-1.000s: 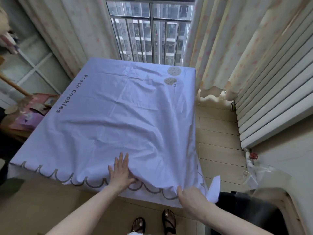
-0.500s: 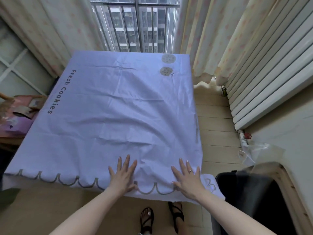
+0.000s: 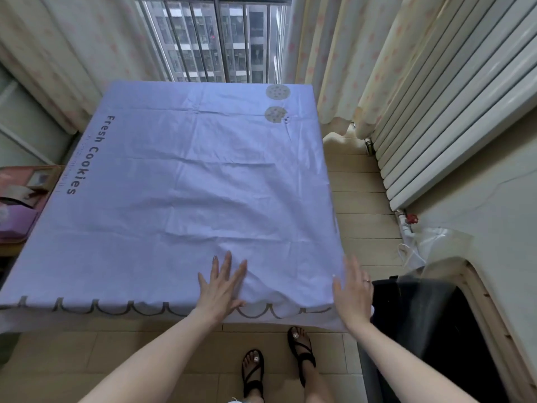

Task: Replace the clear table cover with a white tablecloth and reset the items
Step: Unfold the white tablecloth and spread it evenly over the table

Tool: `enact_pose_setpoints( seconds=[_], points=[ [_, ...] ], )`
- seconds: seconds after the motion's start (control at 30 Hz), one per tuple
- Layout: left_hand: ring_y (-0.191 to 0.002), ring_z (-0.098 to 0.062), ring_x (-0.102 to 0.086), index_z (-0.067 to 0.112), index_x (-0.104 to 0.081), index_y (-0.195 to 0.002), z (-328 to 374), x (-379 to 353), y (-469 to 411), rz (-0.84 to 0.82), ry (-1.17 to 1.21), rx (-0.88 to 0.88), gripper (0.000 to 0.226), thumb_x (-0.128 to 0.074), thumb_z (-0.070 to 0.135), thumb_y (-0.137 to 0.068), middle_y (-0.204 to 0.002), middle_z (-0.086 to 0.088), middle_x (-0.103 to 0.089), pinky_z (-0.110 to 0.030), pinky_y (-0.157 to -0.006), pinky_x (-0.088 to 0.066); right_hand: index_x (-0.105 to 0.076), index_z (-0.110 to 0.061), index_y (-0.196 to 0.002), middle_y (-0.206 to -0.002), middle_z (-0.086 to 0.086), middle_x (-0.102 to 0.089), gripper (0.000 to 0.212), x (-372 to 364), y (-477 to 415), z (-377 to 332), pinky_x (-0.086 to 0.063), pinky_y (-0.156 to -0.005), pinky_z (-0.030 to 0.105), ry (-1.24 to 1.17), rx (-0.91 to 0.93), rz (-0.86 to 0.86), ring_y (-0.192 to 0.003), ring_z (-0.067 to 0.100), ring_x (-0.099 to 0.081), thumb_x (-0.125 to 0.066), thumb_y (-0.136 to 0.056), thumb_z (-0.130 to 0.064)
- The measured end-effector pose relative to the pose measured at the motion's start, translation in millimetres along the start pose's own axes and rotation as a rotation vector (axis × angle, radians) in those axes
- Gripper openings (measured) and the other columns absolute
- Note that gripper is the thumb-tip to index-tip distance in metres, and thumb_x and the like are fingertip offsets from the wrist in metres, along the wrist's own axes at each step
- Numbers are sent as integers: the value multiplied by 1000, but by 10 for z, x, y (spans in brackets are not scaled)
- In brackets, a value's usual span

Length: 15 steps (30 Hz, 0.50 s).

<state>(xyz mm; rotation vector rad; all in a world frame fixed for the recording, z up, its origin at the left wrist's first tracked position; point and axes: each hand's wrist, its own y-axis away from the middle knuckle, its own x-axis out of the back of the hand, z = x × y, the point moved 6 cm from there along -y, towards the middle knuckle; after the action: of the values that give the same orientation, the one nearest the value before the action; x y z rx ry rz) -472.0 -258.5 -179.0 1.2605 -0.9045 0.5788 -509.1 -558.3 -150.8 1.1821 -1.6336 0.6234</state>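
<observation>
- The tablecloth (image 3: 180, 184) lies spread over the whole counter and hides it. Its scalloped border hangs off the near edge, and "Fresh Cookies" runs along the left side.
- Your left hand (image 3: 220, 289) lies flat on the cloth by the near edge, fingers straight and spread, holding nothing. Your right hand (image 3: 353, 295) is at the near right corner, its fingers also straight and gripping nothing.
- Treat the cloth as thin, light and soft: it shows creases, and a loose bulge sits between your hands. It will likely slide under a push, so smooth it outward with flat palms. To shift it, pinch the hem at a corner.
- The room is tight, with a radiator (image 3: 453, 112) on the right and curtains (image 3: 334, 53) and a window (image 3: 220, 39) beyond the far edge.
- A crumpled clear sheet (image 3: 436, 245) lies by the wall, possibly the old cover.
- Pink items (image 3: 17, 205) sit at the left, probably the ones to be reset.
</observation>
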Motion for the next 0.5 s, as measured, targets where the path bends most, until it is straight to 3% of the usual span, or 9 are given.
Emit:
enact_pose_setpoints(
  seconds=[0.07, 0.1, 0.17, 0.23, 0.33, 0.47, 0.5],
  points=[
    [-141, -41, 20, 36, 9, -148, 67, 9, -30, -34, 45, 18, 87, -47, 62, -86, -155, -9, 26, -70, -104, -13, -48, -14, -133, -137, 12, -50, 43, -77, -139, 257, -35, -100, 41, -226, -356, -207, -121, 34, -47, -45, -95, -33],
    [-141, -41, 20, 36, 7, -149, 82, 5, -32, -49, 54, 30, 86, -45, 62, -86, -155, -9, 25, -70, -104, -14, -57, -12, -117, -121, 15, -58, 39, -112, -121, 311, -39, -93, 38, -307, -459, -333, -108, 33, -52, -42, -93, -39],
    [-140, -42, 21, 36, 7, -149, 88, -22, -31, -74, 55, 51, 86, -45, 62, -87, -155, -10, 26, -70, -104, -14, -55, -11, -84, -91, 9, -59, 37, -159, -47, 311, -38, -76, 34, -398, -477, -502, -83, 24, -52, -42, -95, -44],
    [-140, -43, 21, 35, 8, -149, 100, -16, -39, -88, 60, 74, 88, -46, 62, -86, -154, -11, 27, -70, -104, -15, -52, -15, -77, -81, 0, -57, 30, -159, 9, 305, -36, -70, 32, -446, -435, -508, -79, 19, -53, -50, -95, -38],
    [-141, -40, 20, 33, 7, -149, 276, 39, -86, -54, 27, 17, 90, -51, 59, -86, -154, -11, 26, -71, -104, -13, -61, -16, -89, -84, -2, -61, 12, -157, 33, 373, -40, -69, 29, -436, -394, -469, -85, 21, -57, -60, -91, -28],
    [-141, -40, 21, 33, 4, -149, 527, 18, -147, -57, 32, -23, 90, -55, 55, -85, -154, -12, 26, -72, -103, -12, -67, 8, -87, -75, 17, -67, 19, -141, 70, 590, -40, -63, 27, -522, -485, -390, -72, 22, -59, -71, -80, -10],
    [-140, -42, 21, 33, 5, -149, 553, 5, -159, -64, 33, -3, 91, -56, 55, -85, -154, -13, 27, -72, -102, -13, -67, 8, -83, -71, 15, -65, 19, -99, 94, 617, -39, -62, 28, -531, -496, -334, -69, 20, -56, -72, -79, -9]
  ],
)
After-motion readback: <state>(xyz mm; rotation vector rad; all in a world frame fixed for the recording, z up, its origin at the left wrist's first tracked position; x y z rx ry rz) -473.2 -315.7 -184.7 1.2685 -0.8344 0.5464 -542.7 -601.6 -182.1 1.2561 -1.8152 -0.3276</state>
